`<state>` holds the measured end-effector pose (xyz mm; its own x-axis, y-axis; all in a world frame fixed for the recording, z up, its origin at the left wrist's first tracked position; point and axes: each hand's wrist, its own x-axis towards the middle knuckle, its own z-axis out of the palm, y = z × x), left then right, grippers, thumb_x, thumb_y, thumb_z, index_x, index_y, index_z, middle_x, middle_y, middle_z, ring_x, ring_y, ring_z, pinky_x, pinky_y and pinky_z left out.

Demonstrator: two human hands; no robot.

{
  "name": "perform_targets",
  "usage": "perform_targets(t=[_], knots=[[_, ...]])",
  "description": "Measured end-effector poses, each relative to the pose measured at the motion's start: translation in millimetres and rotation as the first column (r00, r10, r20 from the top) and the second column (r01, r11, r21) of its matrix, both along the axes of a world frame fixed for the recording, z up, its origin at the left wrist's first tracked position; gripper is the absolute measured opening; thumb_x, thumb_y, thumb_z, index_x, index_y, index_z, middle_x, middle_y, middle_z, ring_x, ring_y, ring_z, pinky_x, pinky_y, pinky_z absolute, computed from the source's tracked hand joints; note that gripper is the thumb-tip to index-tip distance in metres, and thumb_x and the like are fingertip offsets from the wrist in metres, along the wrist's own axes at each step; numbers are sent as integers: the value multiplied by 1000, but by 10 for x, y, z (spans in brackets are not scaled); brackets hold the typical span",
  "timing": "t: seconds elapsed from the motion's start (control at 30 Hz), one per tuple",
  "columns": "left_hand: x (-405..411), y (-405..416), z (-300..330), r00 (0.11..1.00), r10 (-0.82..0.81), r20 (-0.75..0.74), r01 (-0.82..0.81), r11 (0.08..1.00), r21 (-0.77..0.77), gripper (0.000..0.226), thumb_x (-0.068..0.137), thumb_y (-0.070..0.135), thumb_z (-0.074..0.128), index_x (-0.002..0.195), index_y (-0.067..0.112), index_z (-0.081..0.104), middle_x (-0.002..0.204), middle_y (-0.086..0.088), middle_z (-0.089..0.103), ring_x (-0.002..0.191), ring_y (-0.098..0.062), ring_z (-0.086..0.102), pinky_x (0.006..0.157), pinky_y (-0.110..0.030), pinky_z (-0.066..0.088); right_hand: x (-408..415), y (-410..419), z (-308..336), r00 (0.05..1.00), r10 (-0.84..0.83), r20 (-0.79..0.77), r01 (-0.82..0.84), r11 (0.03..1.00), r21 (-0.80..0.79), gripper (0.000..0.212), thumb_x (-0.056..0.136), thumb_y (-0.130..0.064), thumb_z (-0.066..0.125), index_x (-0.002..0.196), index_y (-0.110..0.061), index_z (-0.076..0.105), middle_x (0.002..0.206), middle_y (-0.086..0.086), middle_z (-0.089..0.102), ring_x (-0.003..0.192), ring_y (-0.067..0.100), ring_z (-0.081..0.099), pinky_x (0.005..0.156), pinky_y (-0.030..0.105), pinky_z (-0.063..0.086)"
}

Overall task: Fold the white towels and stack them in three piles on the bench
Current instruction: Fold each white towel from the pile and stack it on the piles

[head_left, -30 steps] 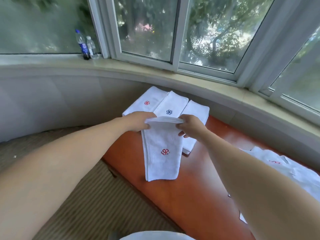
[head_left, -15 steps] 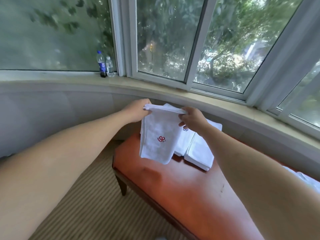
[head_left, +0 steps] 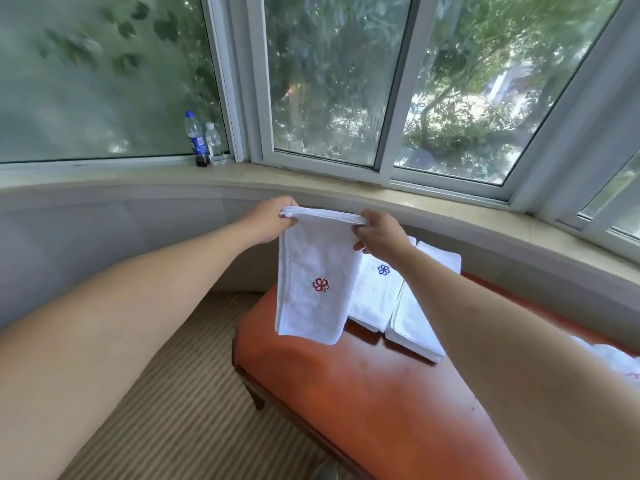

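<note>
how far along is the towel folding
Done: folded towels lie side by side on the bench, one with a blue emblem. In hand: left hand and right hand pinch a folded red-emblem towel held up over the bench. Left: loose towels at the right edge.

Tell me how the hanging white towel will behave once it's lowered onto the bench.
The towel hangs straight down from the left hand and right hand, so it is probably floppy and will slump if released. Its folded layers look thin, likely light. Laid flat on the bench, it should stay put rather than slide.
</note>
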<state>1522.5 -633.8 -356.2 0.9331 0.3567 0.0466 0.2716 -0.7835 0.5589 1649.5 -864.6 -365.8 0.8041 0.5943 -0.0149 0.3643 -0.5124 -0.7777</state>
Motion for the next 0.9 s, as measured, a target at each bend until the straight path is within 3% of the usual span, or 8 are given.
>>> perform_targets(t=[0.13, 0.23, 0.4, 0.57, 0.67, 0.73, 0.9], knots=[[277, 240, -89, 998, -36, -49, 37, 999, 18, 4, 98, 28, 62, 99, 31, 61, 103, 3, 69, 96, -23, 63, 87, -41, 52, 287, 196, -114, 999, -7, -39, 7, 1000, -6, 20, 89, -15, 53, 102, -20, 67, 74, 7, 75, 66, 17, 76, 72, 44, 64], [450, 408, -173, 993, -56, -105, 59, 998, 29, 7, 98, 31, 62, 104, 31, 62, 105, 3, 68, 97, -24, 63, 89, -44, 53, 450, 311, -220, 996, -5, -84, 6, 1000, 11, 23, 90, -12, 55, 109, -17, 67, 73, 8, 75, 65, 18, 76, 72, 41, 63], [730, 689, -292, 989, -64, -135, 65, 998, -1, 6, 97, 33, 62, 103, 35, 60, 104, 7, 67, 95, -20, 63, 85, -40, 51, 650, 515, -343, 990, 28, -140, -26, 1000, 16, 16, 90, -10, 56, 101, -11, 68, 68, 7, 73, 65, 18, 75, 72, 43, 62], [1163, 949, -361, 989, -98, -109, 90, 993, -77, 5, 98, 32, 63, 101, 35, 61, 101, 9, 67, 89, -16, 62, 75, -35, 48, 1017, 753, -420, 985, -24, -169, 22, 1000, -16, 38, 89, -14, 57, 126, -9, 65, 67, 6, 75, 74, 28, 76, 75, 41, 62], [1538, 1088, -445, 987, -120, -110, 110, 989, -98, 6, 97, 29, 65, 102, 31, 62, 94, 9, 66, 78, -12, 59, 65, -30, 44, 1268, 851, -526, 982, -66, -176, 63, 998, -26, 41, 89, -15, 56, 128, -7, 64, 69, 7, 75, 73, 25, 76, 71, 36, 61], [1826, 1170, -514, 984, -138, -112, 124, 984, -124, 6, 97, 26, 66, 100, 30, 62, 88, 12, 63, 72, -8, 55, 60, -28, 40, 1458, 911, -600, 980, -94, -177, 89, 995, -34, 41, 88, -16, 54, 127, -8, 64, 72, 7, 75, 73, 23, 76, 75, 40, 63], [2634, 1375, -779, 971, -198, -132, 175, 970, -169, 9, 95, 22, 66, 102, 26, 64, 94, 9, 66, 79, -8, 57, 65, -29, 44, 2007, 1082, -811, 967, -207, -148, 202, 978, -48, 32, 90, -16, 52, 118, -15, 68, 77, 5, 76, 74, 18, 75, 80, 46, 62]])
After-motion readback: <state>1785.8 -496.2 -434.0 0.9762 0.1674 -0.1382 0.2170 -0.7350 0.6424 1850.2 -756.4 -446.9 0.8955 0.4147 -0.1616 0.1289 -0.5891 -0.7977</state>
